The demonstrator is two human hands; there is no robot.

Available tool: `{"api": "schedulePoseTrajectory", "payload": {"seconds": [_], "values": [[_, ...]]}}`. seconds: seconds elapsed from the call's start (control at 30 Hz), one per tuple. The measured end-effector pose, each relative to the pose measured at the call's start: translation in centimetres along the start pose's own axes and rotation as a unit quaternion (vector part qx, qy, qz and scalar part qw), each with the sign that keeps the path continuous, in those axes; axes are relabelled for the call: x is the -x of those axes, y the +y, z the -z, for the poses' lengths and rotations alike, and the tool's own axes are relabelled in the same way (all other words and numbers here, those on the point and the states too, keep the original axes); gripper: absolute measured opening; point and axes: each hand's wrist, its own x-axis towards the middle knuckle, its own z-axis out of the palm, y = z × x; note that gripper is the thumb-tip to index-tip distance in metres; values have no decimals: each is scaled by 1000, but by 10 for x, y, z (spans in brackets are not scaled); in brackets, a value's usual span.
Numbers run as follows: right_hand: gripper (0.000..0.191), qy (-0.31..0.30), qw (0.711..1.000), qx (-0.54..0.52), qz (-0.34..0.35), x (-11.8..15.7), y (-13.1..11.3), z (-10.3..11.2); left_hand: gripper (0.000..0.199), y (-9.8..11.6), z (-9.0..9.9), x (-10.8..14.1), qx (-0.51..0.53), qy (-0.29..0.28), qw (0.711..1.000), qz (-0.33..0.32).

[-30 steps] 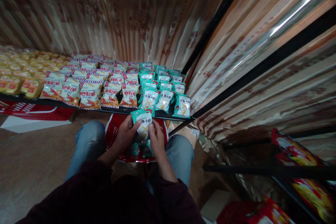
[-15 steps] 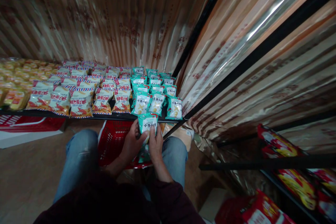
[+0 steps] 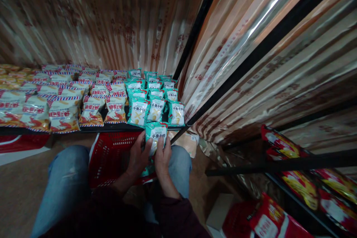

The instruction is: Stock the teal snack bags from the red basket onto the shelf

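Observation:
Between my two hands is a small teal and white snack bag (image 3: 156, 134), upright with its printed front facing me. My left hand (image 3: 139, 156) grips its left side, and my right hand (image 3: 163, 158) grips the right side with the thumb on the front. Just beyond it, rows of matching teal snack bags (image 3: 156, 109) stand on the shelf. Below my hands is a red plastic basket (image 3: 104, 160) between my knees; another teal bag shows partly under my hands.
White and orange snack bags (image 3: 64, 113) fill the shelf to the left, with yellow packs (image 3: 11, 76) beyond. A black shelf post (image 3: 200, 22) rises at the corner. On the right, a black bar (image 3: 279, 164) juts out near red snack bags (image 3: 298, 182) and an open carton (image 3: 220, 208).
My view has turned slightly left-to-right, so the shelf goods sit further left. Both hands still hold the teal snack bag in nearly the same place.

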Motion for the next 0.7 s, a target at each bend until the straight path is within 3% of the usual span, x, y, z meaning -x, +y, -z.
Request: {"api": "schedulePoseTrajectory", "payload": {"seconds": [0.27,0.43,0.7], "values": [[48,-3,1000,23,1,-13,-3,2,48,8,-7,-13,-8,-35,999,-15],[50,14,999,31,3,-29,-4,-1,58,5,-12,-19,-28,-18,999,-18],[58,28,999,22,18,-53,-4,-5,54,0,-18,-28,-105,-8,990,-91]]}}
